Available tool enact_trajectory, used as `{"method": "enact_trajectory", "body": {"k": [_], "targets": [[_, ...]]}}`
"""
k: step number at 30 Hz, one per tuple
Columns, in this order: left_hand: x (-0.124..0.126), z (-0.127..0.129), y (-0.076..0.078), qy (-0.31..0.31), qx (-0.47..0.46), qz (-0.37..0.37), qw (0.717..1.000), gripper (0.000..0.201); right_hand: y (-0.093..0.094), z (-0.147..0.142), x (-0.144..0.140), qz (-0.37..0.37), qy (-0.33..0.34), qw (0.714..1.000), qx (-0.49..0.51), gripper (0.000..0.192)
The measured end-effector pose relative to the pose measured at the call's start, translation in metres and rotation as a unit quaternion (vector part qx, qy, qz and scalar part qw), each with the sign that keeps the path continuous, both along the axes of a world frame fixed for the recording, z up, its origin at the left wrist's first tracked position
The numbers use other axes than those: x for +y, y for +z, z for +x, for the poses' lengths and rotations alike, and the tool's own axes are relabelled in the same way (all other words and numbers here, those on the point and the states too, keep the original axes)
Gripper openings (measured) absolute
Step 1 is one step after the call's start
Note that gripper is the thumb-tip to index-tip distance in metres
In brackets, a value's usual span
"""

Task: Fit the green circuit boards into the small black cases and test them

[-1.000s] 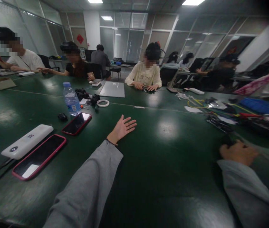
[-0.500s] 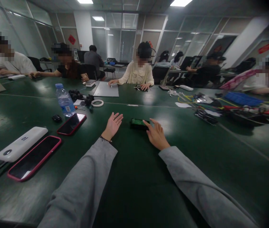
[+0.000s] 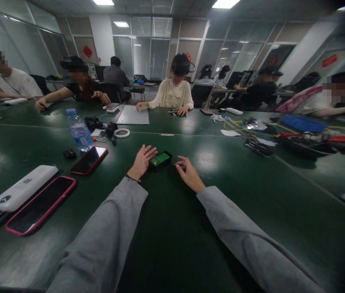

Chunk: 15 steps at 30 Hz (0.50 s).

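A green circuit board in a small black case [image 3: 160, 159] lies on the dark green table, between my two hands. My left hand [image 3: 142, 163] is open, palm turned inward, with its fingers at the case's left end; whether they touch it I cannot tell. To the right of the case, my right hand [image 3: 189, 174] is apart from it, fingers loosely bent and holding nothing that shows. Both arms wear grey sleeves, and a dark band circles my left wrist.
On the left lie a white power bank [image 3: 22, 188], a red-edged phone [image 3: 41, 206], another phone [image 3: 89, 161] and a water bottle [image 3: 80, 131]. A tape roll [image 3: 121, 133] lies farther back. Cables and a blue tray [image 3: 303, 123] are at right. Several people sit around.
The cased circuit board has shifted left and turned at an angle, close to my left hand. My right hand has come off it and moved slightly left. The view has swung a little right.
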<state>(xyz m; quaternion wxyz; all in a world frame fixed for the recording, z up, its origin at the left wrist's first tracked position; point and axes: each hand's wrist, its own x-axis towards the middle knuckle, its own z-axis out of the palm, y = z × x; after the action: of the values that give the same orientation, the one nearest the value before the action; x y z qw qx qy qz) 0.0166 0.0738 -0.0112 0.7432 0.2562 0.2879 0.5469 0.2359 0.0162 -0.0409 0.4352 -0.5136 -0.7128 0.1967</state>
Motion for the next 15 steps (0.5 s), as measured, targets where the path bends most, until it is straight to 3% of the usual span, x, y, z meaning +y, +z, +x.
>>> {"method": "enact_trajectory", "body": {"k": [2, 5, 7, 11, 15], "targets": [[0.001, 0.002, -0.002, 0.013, 0.006, -0.007, 1.0, 0.032, -0.001, -0.012, -0.002, -0.021, 0.012, 0.999, 0.036, 0.042], [0.004, 0.01, -0.007, 0.084, 0.045, -0.011, 0.995, 0.023, 0.0, -0.024, -0.004, -0.04, 0.014, 0.997, 0.07, 0.045], [0.005, 0.015, -0.012, 0.114, 0.074, 0.026, 0.99, 0.023, 0.001, -0.028, -0.004, -0.052, 0.01, 0.994, 0.096, 0.045], [-0.003, 0.02, -0.015, 0.065, 0.146, 0.141, 0.977, 0.037, 0.006, -0.032, -0.006, -0.086, -0.004, 0.986, 0.142, 0.046], [-0.017, 0.02, -0.011, 0.022, 0.23, 0.18, 0.956, 0.04, 0.006, -0.037, -0.008, -0.095, 0.039, 0.984, 0.144, 0.055]]}}
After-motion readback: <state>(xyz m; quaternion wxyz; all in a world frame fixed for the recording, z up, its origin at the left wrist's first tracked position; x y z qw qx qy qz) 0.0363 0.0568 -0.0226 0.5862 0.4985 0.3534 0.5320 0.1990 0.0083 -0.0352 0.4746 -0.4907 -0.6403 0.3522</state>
